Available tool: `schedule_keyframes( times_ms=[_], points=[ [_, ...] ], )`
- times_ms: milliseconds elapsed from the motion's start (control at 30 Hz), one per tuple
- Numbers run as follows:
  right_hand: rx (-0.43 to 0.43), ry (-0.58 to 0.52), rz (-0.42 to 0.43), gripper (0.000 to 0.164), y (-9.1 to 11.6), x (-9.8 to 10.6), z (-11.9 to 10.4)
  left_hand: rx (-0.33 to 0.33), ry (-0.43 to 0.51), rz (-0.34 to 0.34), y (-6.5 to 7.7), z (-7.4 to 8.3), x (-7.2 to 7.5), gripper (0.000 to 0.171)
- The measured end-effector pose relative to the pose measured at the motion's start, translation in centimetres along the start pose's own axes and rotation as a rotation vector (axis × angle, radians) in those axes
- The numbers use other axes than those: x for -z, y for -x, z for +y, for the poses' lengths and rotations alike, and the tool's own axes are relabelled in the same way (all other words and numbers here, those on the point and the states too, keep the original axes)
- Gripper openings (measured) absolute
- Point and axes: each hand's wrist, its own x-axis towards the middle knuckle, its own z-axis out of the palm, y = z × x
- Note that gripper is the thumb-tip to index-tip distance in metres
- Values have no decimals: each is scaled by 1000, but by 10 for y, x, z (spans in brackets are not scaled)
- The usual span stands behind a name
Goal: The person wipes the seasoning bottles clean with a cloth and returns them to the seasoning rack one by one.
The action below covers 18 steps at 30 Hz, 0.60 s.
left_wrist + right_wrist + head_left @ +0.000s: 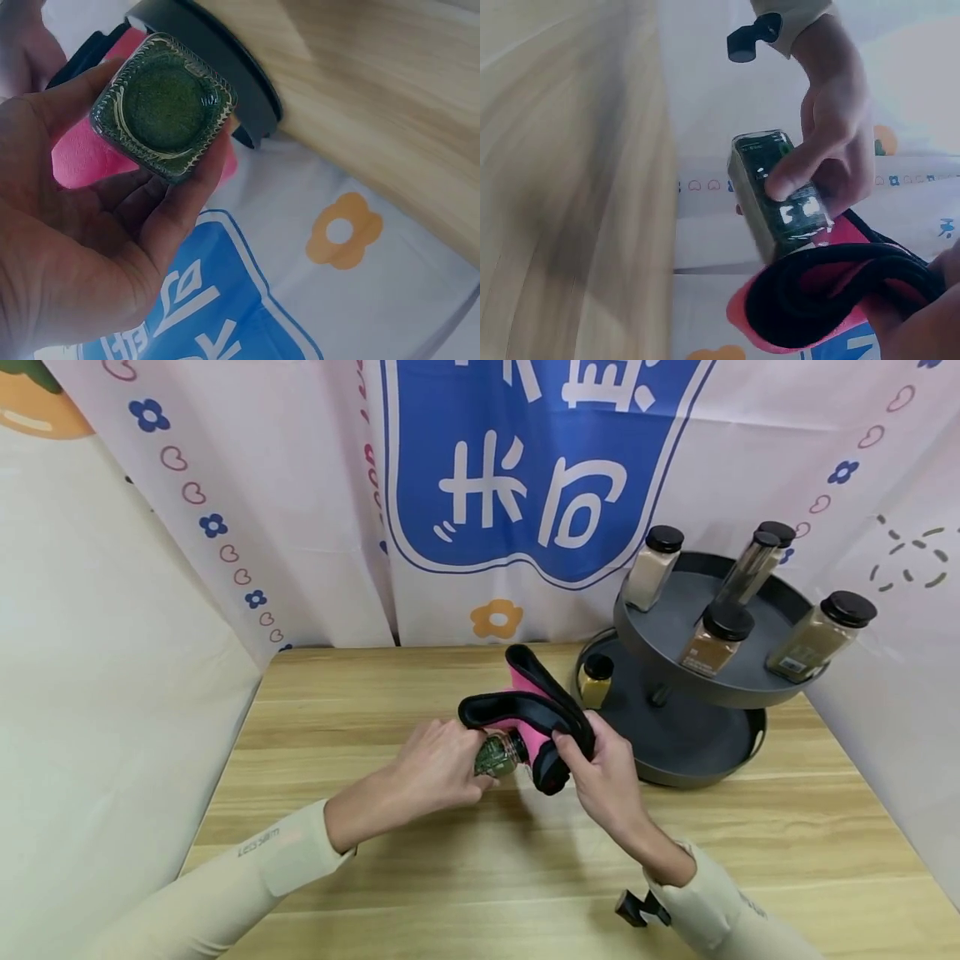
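Observation:
A square glass spice jar [495,756] with a black lid holds dark green contents. My left hand [442,768] grips it by its body, lying tilted with the lid end toward the right. In the left wrist view the base of the jar [166,105] faces the camera. A folded pink cloth [573,718] with black edging is held in my right hand [611,777], thumb on top. The cloth lies against the lid end of the jar and hides part of it. In the right wrist view my left thumb presses the jar's side [780,195].
A dark grey two-tier round rack [675,610] stands at the back right. Several black-lidded spice jars sit on its upper tier, and a small yellow jar [596,681] on the lower one. A printed curtain [315,527] hangs behind the wooden table [337,693].

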Motion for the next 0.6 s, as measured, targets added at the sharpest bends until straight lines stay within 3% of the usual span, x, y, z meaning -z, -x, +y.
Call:
schedule_keyframes(
  times_ms=[100,300,467,600],
  points=[
    [5,36,-1,8,-1,0,4,-7,2,8,-1,1,2,46],
    [-90,72,-22,12,-8,7,14,-17,15,18,-1,3,6,45],
    [-140,48,-38,17,-13,15,14,-15,103,64,1,-1,-1,57],
    [-174,31,-37,19,-17,21,15,0,212,110,5,-4,-8,52]
  ],
)
